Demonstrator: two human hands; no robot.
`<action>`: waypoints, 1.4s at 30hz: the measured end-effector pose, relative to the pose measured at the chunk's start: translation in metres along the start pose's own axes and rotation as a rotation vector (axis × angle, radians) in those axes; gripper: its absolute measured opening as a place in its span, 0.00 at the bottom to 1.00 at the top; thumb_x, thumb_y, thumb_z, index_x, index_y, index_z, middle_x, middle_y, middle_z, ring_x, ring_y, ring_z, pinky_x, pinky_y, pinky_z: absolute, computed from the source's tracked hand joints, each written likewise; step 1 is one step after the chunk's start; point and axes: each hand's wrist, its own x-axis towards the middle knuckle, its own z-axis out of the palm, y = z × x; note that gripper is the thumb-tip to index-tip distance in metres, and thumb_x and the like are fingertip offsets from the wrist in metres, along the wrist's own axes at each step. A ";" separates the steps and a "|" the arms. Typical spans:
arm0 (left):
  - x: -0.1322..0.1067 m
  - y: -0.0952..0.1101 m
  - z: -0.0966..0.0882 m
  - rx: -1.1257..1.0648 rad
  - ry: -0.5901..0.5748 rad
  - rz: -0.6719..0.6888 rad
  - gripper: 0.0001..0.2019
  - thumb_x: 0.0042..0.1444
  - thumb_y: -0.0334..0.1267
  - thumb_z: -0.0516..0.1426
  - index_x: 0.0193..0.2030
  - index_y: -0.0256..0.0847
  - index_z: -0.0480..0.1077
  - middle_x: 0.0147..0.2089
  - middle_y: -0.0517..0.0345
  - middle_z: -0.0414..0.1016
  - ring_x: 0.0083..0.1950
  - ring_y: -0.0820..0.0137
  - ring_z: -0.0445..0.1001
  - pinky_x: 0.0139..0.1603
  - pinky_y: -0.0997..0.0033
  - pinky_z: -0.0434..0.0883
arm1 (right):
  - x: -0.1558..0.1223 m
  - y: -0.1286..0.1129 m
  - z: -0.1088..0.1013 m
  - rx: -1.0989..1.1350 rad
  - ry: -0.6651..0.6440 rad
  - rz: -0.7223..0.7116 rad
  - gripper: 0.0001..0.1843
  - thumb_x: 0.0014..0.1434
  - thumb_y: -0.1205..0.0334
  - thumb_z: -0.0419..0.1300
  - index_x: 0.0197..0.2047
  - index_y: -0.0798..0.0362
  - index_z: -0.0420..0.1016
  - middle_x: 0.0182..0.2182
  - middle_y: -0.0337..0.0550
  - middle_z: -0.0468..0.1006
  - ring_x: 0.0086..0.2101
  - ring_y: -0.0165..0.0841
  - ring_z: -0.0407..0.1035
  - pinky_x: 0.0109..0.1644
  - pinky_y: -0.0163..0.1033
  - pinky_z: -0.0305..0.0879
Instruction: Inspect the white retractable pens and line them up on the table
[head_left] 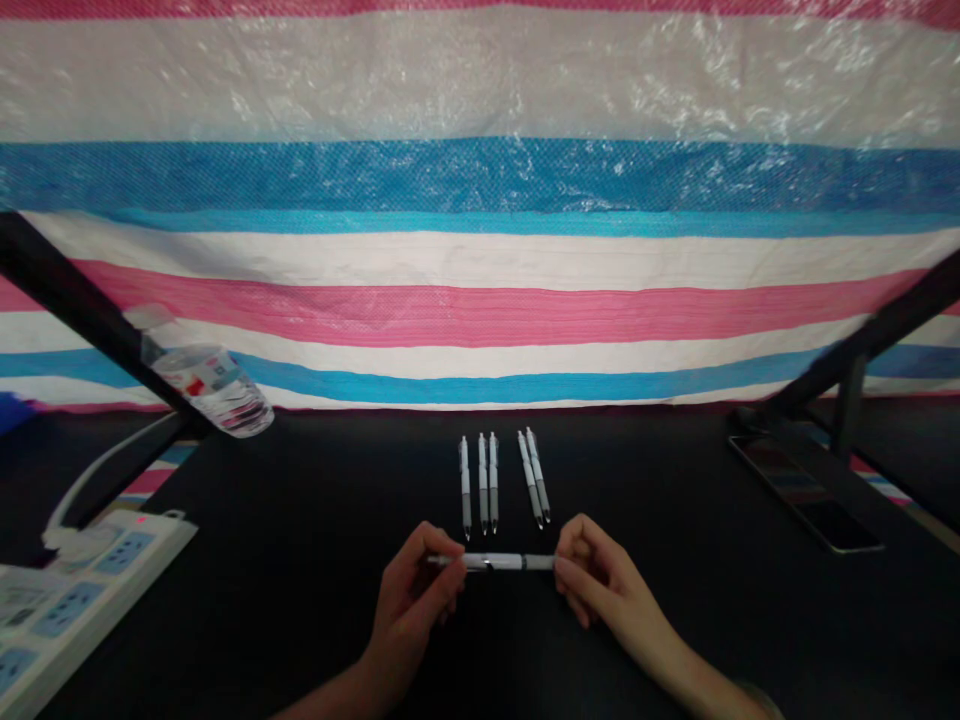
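A white pen (504,562) with a grey grip is held level between my two hands, near the front of the black table. My left hand (420,598) pinches its clip end between thumb and fingers. At the other end, the thumb and fingers of my right hand (600,570) close on the grey grip, hiding the tip. Just beyond lie several similar white pens, tips toward me: one single pen (465,485) on the left, a close pair (488,483) beside it, and another slightly slanted pair (533,478) to the right.
On the left are a white power strip (112,600) with a plugged-in cable and a tilted clear plastic bottle (217,390) by a dark bar. A phone (806,495) lies at the right on the black table (300,520). Striped sheeting (480,310) hangs behind.
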 end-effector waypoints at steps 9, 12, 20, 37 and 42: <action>0.000 0.000 0.001 -0.021 0.015 0.025 0.13 0.59 0.48 0.63 0.35 0.40 0.71 0.27 0.64 0.67 0.22 0.77 0.65 0.20 0.80 0.61 | -0.001 0.003 0.001 0.048 -0.040 0.036 0.25 0.59 0.38 0.61 0.31 0.54 0.67 0.22 0.35 0.73 0.13 0.20 0.58 0.17 0.28 0.43; 0.000 -0.001 0.000 -0.024 0.006 0.029 0.13 0.59 0.48 0.63 0.35 0.39 0.71 0.27 0.63 0.67 0.22 0.77 0.65 0.20 0.80 0.61 | -0.001 0.002 0.001 0.031 -0.076 0.088 0.31 0.63 0.34 0.53 0.27 0.55 0.68 0.18 0.36 0.71 0.12 0.21 0.58 0.16 0.29 0.41; 0.000 -0.003 -0.001 -0.014 0.010 0.028 0.13 0.59 0.48 0.62 0.35 0.40 0.71 0.27 0.63 0.67 0.23 0.77 0.65 0.20 0.79 0.62 | -0.001 0.004 0.001 0.033 -0.032 0.090 0.29 0.60 0.34 0.57 0.27 0.54 0.66 0.18 0.36 0.71 0.12 0.21 0.58 0.15 0.28 0.41; 0.001 -0.005 -0.006 -0.021 0.091 0.056 0.10 0.60 0.44 0.62 0.35 0.41 0.71 0.27 0.64 0.66 0.24 0.76 0.63 0.23 0.78 0.61 | 0.000 0.004 0.001 0.292 0.074 0.048 0.17 0.56 0.50 0.68 0.35 0.53 0.68 0.24 0.37 0.77 0.17 0.26 0.69 0.18 0.27 0.56; 0.002 -0.005 -0.009 -0.048 0.161 0.097 0.09 0.60 0.43 0.61 0.36 0.40 0.72 0.26 0.64 0.64 0.24 0.75 0.62 0.24 0.76 0.61 | -0.003 0.000 -0.003 0.380 0.207 0.008 0.16 0.54 0.53 0.68 0.32 0.52 0.67 0.20 0.36 0.75 0.15 0.25 0.65 0.17 0.27 0.52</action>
